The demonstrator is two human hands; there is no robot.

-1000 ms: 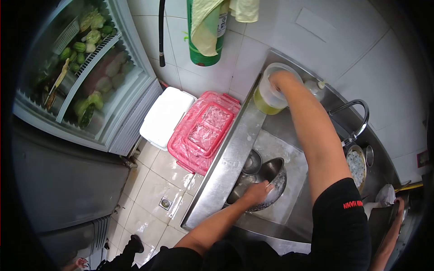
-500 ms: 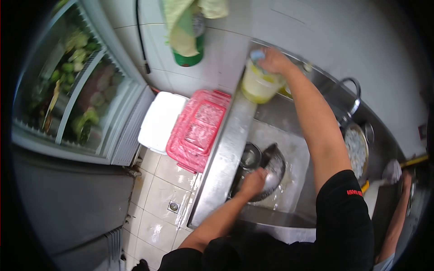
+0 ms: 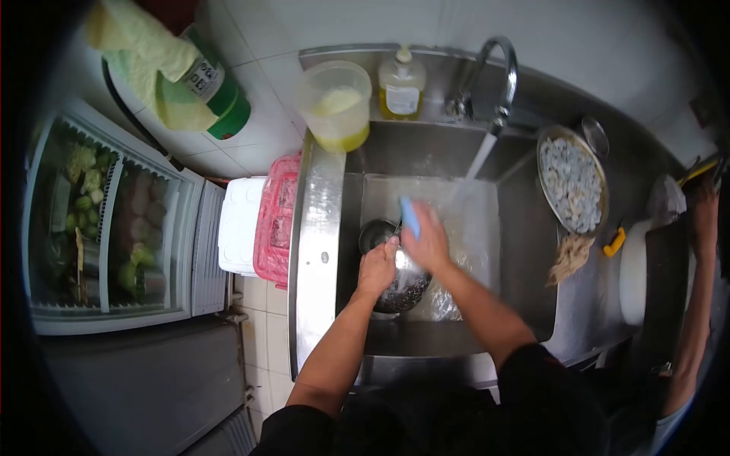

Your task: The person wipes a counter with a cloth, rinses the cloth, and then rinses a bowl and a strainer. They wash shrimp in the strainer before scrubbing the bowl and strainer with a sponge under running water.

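My left hand [image 3: 378, 267] is closed on the edge of a shiny metal strainer [image 3: 405, 287], whose rounded surface is speckled with what look like small holes. It is tilted low in the steel sink [image 3: 525, 292]. A blue sponge [image 3: 411, 218] is pinched in my right hand [image 3: 427, 242], close over the strainer's upper edge and smeared by motion. Behind the strainer, a dark round metal bowl [image 3: 372, 231] shows in part. Water runs from the faucet [image 3: 508, 83] into the sink, to the right of my hands.
A plastic tub [image 3: 312, 95] of yellowish liquid and a pump bottle [image 3: 401, 80] stand at the sink's back left. On the right counter lie a pan of pale, shrimp-like pieces [image 3: 572, 184], a tan cloth [image 3: 570, 260] and a yellow handle [image 3: 614, 242]. Another person's arm [image 3: 698, 304] reaches in at far right.
My right hand has come down from the plastic tub to the strainer with the blue sponge. My left hand stays on the strainer. The view has turned, bringing the running faucet into sight.
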